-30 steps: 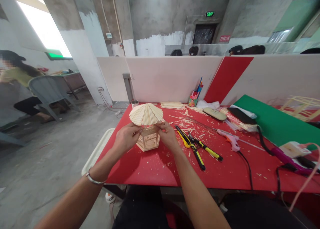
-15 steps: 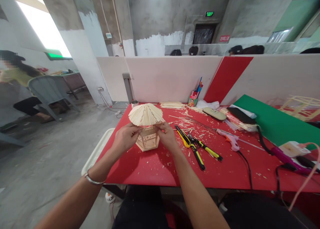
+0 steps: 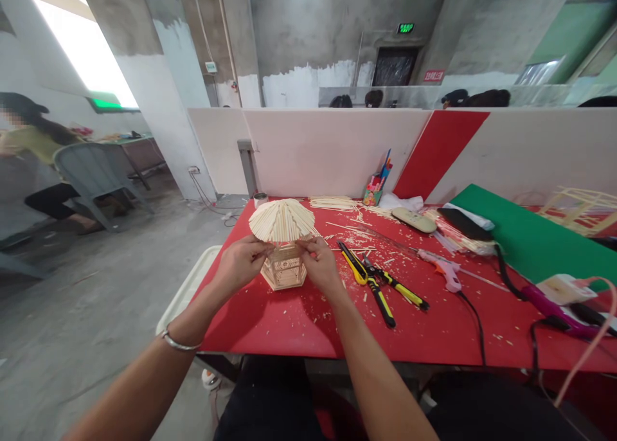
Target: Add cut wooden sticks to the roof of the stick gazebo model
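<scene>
A small pavilion model (image 3: 285, 221) made of thin wooden sticks stands at the left of the red table (image 3: 289, 328). Its cone-like roof sits above an open, many-sided frame with a flat stick base. My left hand (image 3: 241, 261) is closed at the left side just below the roof edge, fingertips pinching the model there. On the opposite side my right hand (image 3: 319, 261) pinches it at the same height. The fingers hide parts of the posts under the roof.
Right of the model lie a yellow utility knife (image 3: 354, 264), pliers (image 3: 380, 293) and a pink glue gun (image 3: 446, 270). Loose sticks (image 3: 335, 203) and scraps lie behind. A pen holder (image 3: 373, 190) stands by the partition. A green board (image 3: 520, 235) is at right; someone sits far left (image 3: 38, 139).
Almost nothing differs. Both hands keep their pinch under the roof, and the view has shifted very slightly.
</scene>
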`<state>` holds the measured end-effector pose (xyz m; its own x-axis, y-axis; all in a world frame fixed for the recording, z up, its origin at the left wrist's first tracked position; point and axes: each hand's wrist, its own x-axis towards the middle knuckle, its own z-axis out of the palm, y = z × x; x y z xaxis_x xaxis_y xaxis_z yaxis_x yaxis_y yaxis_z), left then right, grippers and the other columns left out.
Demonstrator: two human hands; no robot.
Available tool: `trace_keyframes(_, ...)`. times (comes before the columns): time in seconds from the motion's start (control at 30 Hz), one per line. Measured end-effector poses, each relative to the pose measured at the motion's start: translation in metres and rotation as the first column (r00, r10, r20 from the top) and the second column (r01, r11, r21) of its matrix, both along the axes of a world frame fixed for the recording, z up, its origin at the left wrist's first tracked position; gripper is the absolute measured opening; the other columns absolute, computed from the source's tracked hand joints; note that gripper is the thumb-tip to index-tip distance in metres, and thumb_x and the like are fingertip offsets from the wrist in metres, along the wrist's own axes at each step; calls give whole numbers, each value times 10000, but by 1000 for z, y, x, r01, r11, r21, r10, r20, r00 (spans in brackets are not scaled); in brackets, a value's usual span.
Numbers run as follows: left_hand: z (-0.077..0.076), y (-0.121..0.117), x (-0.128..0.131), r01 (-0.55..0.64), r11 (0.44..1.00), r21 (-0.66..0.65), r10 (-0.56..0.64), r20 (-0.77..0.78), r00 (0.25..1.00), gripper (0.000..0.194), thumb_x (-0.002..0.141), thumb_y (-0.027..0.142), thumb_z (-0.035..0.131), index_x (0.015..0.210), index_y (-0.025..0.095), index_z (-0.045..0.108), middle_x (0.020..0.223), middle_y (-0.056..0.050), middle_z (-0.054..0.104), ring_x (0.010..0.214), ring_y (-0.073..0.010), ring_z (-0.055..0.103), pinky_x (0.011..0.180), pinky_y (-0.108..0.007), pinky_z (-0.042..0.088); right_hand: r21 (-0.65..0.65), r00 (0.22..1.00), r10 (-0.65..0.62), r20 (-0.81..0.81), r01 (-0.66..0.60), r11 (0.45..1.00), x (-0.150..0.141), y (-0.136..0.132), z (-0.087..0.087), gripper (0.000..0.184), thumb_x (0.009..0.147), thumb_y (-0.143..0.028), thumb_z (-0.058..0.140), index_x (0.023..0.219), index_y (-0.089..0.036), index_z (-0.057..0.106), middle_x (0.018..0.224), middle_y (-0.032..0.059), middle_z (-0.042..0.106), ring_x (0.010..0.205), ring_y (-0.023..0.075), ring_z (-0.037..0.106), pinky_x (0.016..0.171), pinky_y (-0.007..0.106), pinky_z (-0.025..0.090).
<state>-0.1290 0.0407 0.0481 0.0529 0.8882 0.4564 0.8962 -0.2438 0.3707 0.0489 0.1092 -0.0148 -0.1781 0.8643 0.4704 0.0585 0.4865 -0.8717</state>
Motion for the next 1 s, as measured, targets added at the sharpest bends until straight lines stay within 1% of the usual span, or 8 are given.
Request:
trace_keyframes(0.23,0,1,0,-11,1000,-3,11,-4,1000,264,833,259,511,911,212,758,948,-63,736,813,-195,669,697,-279,507,3,1000,-17,18,17,1000,0,-1,0,250,789,-254,539,936,-212,738,911,51,594,879,175,571,817,299,476)
trace_keyframes(0.37,-1,1,0,-4,1000,8,4,25,1000,262,829,258,511,899,211,759,948,-62,737,821,-195,671,702,-280,510,8,999,-24,25,23,1000,0,-1,0,257,805,-281,536,941,-199,738,914,61,594,882,180,574,821,307,476)
trace_keyframes(0.5,1,1,1,-20,1000,-2,20,16,1000,261,815,253,519,892,222,766,935,-56,744,816,-204,677,682,-278,514,18,999,-27,38,26,999,0,-1,0,250,806,-276,536,938,-214,738,915,55,602,892,182,573,833,311,471)
trace_keyframes(0.6,4,2,1,-31,999,-30,31,12,999,259,801,244,528,876,215,774,921,-60,752,805,-212,683,673,-279,518,24,998,-25,51,24,999,0,-1,1,251,808,-264,532,944,-214,737,914,55,598,893,180,575,832,306,471)
trace_keyframes(0.73,7,7,0,-66,992,-110,70,32,997,245,753,198,551,834,217,781,883,-51,763,803,-215,695,685,-276,521,33,997,-30,75,27,999,1,-4,2,261,822,-258,522,968,-210,732,912,56,591,879,173,576,808,290,478)
trace_keyframes(0.87,9,12,-2,-94,982,-162,107,69,992,251,736,193,567,863,235,778,897,-37,765,827,-217,700,695,-274,522,54,991,-65,117,59,997,0,-7,3,283,830,-233,501,1000,-209,725,915,51,593,860,163,579,773,272,482)
trace_keyframes(1.0,13,14,0,-128,972,-195,149,99,984,222,721,201,601,846,245,779,876,-20,768,796,-210,700,653,-259,521,102,977,-104,186,86,991,0,-10,5,301,839,-222,493,1041,-205,715,954,65,602,896,172,576,813,284,470)
